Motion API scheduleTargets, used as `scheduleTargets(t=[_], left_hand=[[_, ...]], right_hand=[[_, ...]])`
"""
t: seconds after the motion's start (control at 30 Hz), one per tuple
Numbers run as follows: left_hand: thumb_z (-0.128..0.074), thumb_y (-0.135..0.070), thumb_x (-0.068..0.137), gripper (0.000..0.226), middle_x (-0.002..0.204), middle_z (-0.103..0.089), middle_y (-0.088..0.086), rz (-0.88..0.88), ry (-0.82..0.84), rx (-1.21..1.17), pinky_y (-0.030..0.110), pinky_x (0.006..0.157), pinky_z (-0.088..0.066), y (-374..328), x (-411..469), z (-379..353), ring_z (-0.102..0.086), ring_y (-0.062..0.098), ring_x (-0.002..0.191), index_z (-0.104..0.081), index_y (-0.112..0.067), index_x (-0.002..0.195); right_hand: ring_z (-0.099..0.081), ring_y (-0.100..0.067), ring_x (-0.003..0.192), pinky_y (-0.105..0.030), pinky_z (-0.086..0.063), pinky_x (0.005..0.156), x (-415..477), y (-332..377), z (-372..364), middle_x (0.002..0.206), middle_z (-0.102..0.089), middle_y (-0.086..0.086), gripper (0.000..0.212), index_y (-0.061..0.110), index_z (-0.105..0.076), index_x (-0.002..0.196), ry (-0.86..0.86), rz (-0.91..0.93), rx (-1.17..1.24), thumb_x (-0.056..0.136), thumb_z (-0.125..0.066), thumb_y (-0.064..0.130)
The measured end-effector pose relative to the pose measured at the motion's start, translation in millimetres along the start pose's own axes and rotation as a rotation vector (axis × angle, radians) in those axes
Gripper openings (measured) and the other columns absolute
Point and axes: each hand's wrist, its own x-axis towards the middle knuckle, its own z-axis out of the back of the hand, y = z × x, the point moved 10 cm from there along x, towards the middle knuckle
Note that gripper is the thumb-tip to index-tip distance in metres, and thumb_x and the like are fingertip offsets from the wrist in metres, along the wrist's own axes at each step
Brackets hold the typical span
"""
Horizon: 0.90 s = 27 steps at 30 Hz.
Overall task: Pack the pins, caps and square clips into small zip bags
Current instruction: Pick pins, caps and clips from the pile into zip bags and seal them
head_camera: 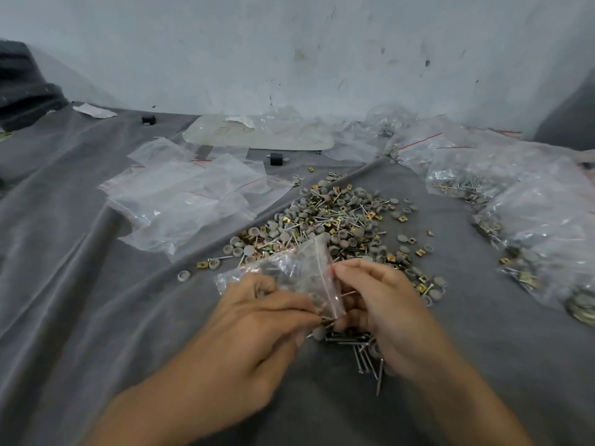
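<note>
Between both hands (322, 313), a small zip bag (299, 272), pinched.

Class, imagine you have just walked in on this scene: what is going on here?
A person is packing small hardware. The left hand and the right hand both hold one small zip bag over the grey cloth, seemingly at its open edge. Beyond it lies a loose pile of pins, caps and square clips. To the left lie empty bags, to the right filled bags.
</note>
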Motion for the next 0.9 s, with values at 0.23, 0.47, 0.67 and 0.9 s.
scheduleTargets(t=[0.23,0.47,0.67,0.9], left_hand=[[-0.050,-0.070,0.088,0.033,0.085,-0.066,-0.022,0.276,-0.178,-0.151,0.017,0.073,-0.040,34.7,-4.0,9.9,-0.057,0.000,0.088,-0.063,-0.040,0.085],[-0.056,-0.051,0.093,0.017,0.079,-0.070,-0.009,0.398,-0.238,-0.295,0.036,0.060,-0.051,54.1,-5.0,8.3,-0.062,0.011,0.065,-0.062,-0.039,0.104],[-0.061,-0.035,0.089,0.024,0.076,-0.064,-0.014,0.355,-0.258,-0.107,0.039,0.064,-0.051,40.3,-5.5,18.7,-0.060,0.007,0.065,-0.048,-0.041,0.108],[-0.047,-0.029,0.088,0.026,0.064,-0.046,-0.025,0.271,-0.518,0.048,0.034,0.059,-0.053,28.4,-13.3,59.2,-0.049,-0.001,0.062,-0.064,-0.036,0.107]], right_hand=[[-0.062,-0.023,0.056,-0.029,-0.053,0.045,-6.8,11.9,-11.4,0.068,-0.069,-0.012,0.009,0.005,-0.065,0.083,0.024,0.144,-0.131,0.090,-0.067,-0.002],[-0.064,-0.011,0.059,-0.024,-0.051,0.056,-17.5,16.1,-39.2,0.069,-0.071,-0.006,0.017,0.025,-0.068,0.077,0.152,0.342,-0.305,0.085,-0.079,0.014],[-0.065,-0.017,0.058,-0.033,-0.053,0.055,-14.7,13.8,-34.0,0.069,-0.070,-0.008,0.010,0.022,-0.066,0.075,0.090,0.353,-0.325,0.078,-0.075,0.019],[-0.066,-0.024,0.057,-0.030,-0.055,0.053,-10.5,4.8,-33.4,0.072,-0.073,-0.015,0.009,0.016,-0.063,0.070,0.107,0.269,-0.196,0.077,-0.068,0.018]])
